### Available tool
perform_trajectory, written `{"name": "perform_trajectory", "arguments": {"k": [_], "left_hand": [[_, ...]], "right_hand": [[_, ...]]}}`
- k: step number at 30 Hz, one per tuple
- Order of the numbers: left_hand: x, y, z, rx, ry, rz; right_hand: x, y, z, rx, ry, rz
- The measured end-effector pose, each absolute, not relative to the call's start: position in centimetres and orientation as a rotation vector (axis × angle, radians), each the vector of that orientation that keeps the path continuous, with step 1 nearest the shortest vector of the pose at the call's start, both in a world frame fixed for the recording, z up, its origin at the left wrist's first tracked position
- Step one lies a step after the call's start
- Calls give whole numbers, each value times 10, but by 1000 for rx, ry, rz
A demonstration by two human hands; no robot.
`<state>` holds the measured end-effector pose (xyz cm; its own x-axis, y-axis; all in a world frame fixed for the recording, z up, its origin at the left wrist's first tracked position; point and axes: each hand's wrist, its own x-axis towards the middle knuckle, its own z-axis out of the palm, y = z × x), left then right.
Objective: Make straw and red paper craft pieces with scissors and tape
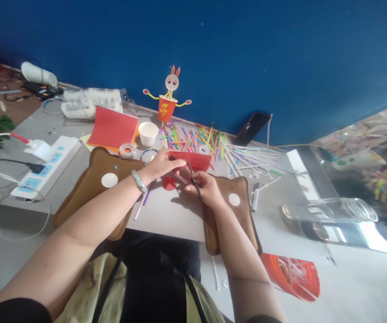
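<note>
A piece of red paper (200,161) is gripped at its left edge by my left hand (163,165), whose thumb lies over it. In my right hand (206,188) are scissors (193,177), their blades at the paper's lower edge. Below the paper a small red disc (169,183) lies on the table. My left forearm passes over a brown bear-shaped mat (89,184) bearing a white disc (109,180). Another brown mat (228,224), with a white disc (234,199) on it, lies under my right wrist.
Many coloured sticks (186,139) lie scattered behind my hands. A paper cup (148,133), red sheets (112,128) and a rabbit-headed cup figure (167,107) stand or lie farther back. On the left is a power strip (47,166); on the right, a clear plastic container (328,210).
</note>
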<state>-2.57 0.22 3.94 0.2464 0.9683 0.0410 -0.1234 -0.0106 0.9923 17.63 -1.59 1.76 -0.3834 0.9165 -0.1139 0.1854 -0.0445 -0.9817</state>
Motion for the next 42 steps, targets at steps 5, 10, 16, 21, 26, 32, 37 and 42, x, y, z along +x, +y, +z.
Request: {"name": "perform_trajectory", "arguments": {"k": [5, 10, 16, 21, 26, 32, 37, 42], "left_hand": [[-27, 1, 42, 1268, 914, 1076], [-27, 2, 41, 1261, 912, 1068], [-27, 3, 40, 1279, 902, 1070], [-27, 3, 40, 1280, 899, 1071], [-26, 4, 41, 1303, 907, 1056], [-24, 5, 38, 1258, 895, 1140], [-23, 5, 37, 1236, 894, 1163], [-24, 5, 38, 1265, 895, 1151]], "right_hand": [[177, -15, 15, -1186, -1562, 1487], [178, -15, 12, -1185, -1558, 1476], [181, -13, 9, -1167, -1562, 1471], [182, -13, 9, -1168, -1594, 1465], [180, -15, 14, -1202, -1611, 1430], [177, -16, 14, -1209, -1568, 1494], [176, -16, 12, -1191, -1560, 1497], [178, -15, 10, -1167, -1585, 1490]]}}
